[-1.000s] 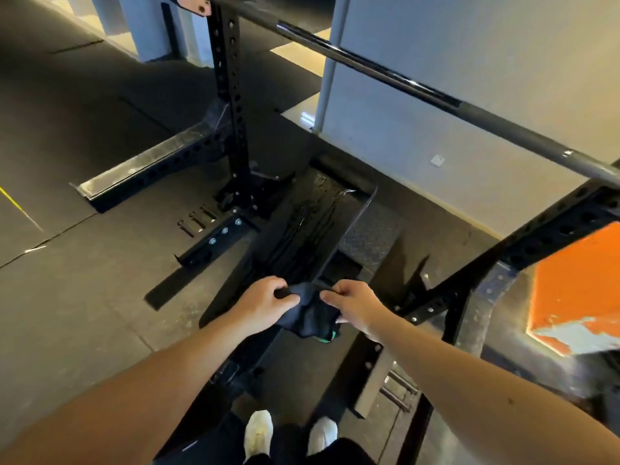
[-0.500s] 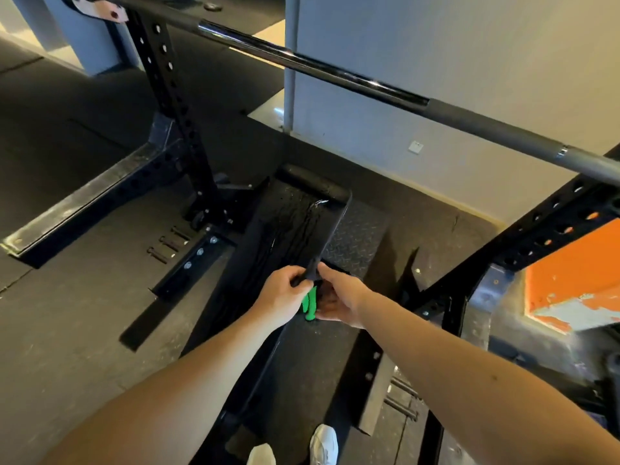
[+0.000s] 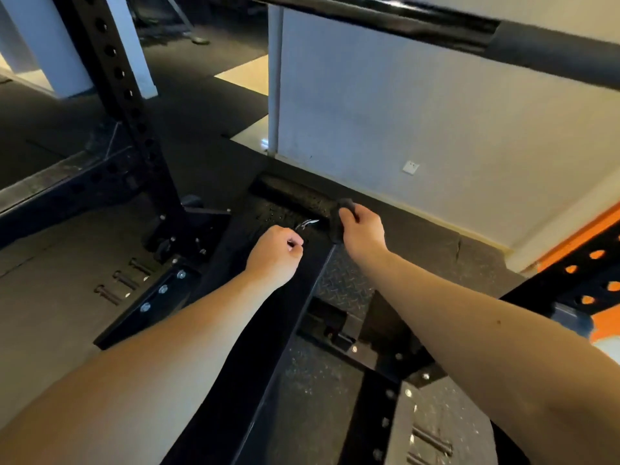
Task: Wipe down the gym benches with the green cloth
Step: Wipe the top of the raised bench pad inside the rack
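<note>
— Where's the cloth (image 3: 339, 209)?
— At the far end of the table (image 3: 281, 310), in my right hand (image 3: 362, 229), fingers clamped round it.
— And the left?
— My left hand (image 3: 273, 255) is just beside it over the table, fingers curled together in a fist.

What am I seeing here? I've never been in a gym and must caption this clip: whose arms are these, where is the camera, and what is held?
The camera sits on a person's head and looks down, so the two bare arms are their own. Below them runs a black padded bench, which stands inside a black steel rack, with a barbell across the top. The right hand grips a bunched cloth, which looks dark here, at the bench's far end, where the pad seems wet. The left hand is curled into a fist over the bench and seems to hold nothing.
</note>
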Demonstrator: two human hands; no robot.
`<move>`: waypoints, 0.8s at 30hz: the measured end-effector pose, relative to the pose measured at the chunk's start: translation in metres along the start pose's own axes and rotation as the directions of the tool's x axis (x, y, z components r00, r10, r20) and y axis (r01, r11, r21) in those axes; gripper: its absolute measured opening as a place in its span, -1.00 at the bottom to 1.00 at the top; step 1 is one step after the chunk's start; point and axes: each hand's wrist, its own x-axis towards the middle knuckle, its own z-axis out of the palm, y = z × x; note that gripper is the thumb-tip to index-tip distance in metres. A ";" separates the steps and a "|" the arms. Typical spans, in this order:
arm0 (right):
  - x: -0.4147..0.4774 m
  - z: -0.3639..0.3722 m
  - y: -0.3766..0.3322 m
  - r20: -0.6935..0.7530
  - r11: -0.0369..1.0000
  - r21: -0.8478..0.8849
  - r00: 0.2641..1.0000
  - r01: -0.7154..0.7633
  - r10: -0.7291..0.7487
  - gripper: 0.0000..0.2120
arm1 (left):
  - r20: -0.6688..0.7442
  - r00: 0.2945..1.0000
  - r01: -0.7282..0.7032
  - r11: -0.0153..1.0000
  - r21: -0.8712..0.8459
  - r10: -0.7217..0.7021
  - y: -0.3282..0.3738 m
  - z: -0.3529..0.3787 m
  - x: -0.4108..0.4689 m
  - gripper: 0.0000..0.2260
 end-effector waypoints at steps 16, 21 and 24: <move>0.088 0.077 0.130 0.275 0.337 -0.813 0.823 0.475 -0.497 -0.41 | 0.035 0.978 -0.189 0.816 0.546 0.204 -0.104 0.063 0.088 -0.42; 0.094 0.090 0.137 0.252 0.296 -0.834 0.798 0.466 -0.547 -0.43 | 0.027 0.962 -0.237 0.779 0.580 0.273 -0.123 0.061 0.089 -0.34; 0.088 0.092 0.146 0.244 0.315 -0.811 0.776 0.492 -0.581 -0.45 | -0.040 0.964 -0.185 0.769 0.612 0.263 -0.121 0.059 0.083 -0.31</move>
